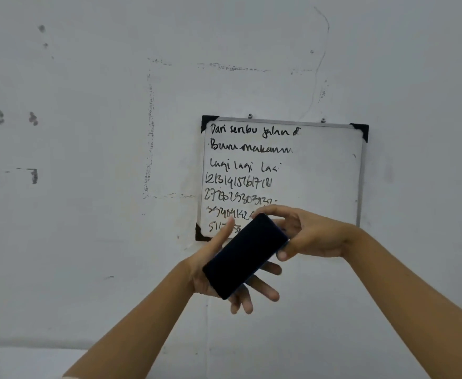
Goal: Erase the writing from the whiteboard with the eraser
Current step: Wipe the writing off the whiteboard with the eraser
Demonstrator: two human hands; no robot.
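A small whiteboard (320,170) with black corner caps hangs on the wall. Black handwriting (240,170) fills its left half in several lines; the right half is wiped blank. A flat black rectangular eraser (244,255) is held tilted in front of the board's lower left corner, hiding part of the bottom lines. My left hand (213,269) supports it from below, thumb on its left edge and fingers spread underneath. My right hand (309,233) pinches its upper right end between thumb and fingers.
The wall (87,160) around the board is pale with dark smudges, tape marks and the faint outline of a larger rectangle left of the board. A light ledge (19,359) shows at the bottom left.
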